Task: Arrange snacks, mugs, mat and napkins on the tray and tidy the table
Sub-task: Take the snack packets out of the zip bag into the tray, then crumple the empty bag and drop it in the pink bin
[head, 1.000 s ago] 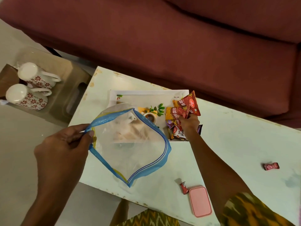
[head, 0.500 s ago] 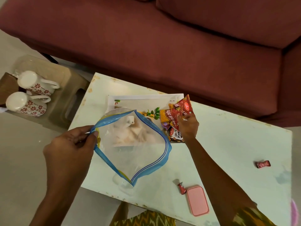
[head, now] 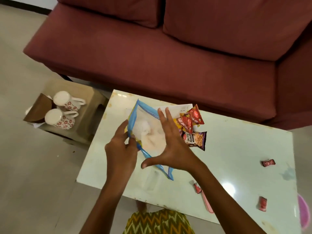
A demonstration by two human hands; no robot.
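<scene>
My left hand (head: 120, 149) pinches the blue rim of a clear zip bag (head: 148, 134) held above the white table (head: 236, 149). My right hand (head: 170, 144) is spread flat over the bag, fingers straight, holding nothing. Several snack packets (head: 192, 125) lie on the white tray (head: 179, 108) just right of the bag, among them a salted peanuts pack (head: 196, 138). Two white mugs with red flowers (head: 62, 110) lie on their sides on a low stool (head: 87, 108) at the left. The tray is mostly hidden by the bag and my hands.
Three small red candies (head: 268, 162) (head: 262, 203) (head: 196, 187) lie on the table's right half, beside a pink lid (head: 206, 202) near the front edge. A pink object (head: 303, 211) shows at the right edge. A maroon sofa (head: 168, 48) runs along the table's far side.
My right hand has let go of the red snack packets, which now lie on the tray, and moved left over the bag. The bag's mouth has narrowed.
</scene>
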